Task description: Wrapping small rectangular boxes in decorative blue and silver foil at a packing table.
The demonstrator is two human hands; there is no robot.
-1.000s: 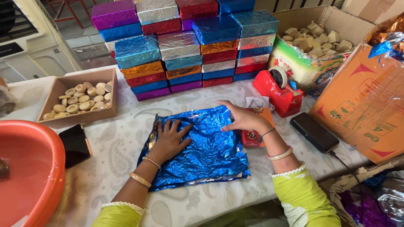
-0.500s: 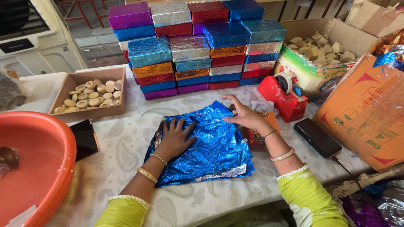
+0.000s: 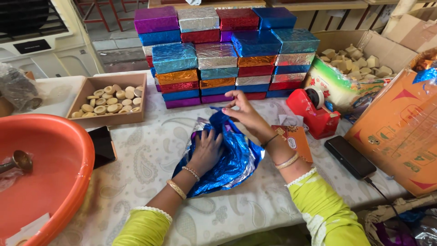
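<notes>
Holding round sweets: open cardboard tray (image 3: pixel 109 119); both hands fold blue foil (image 3: pixel 230 159).

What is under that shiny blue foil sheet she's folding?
The blue foil sheet lies on the patterned tablecloth. The left hand presses it down and the right hand lifts its far edge. Whatever it wraps is covered.

Yellow-green sleeves with white lace cuffs; gold bangles near the left hand (image 3: pixel 207 150); a black thread and bangles near the right hand (image 3: pixel 243 114).
</notes>
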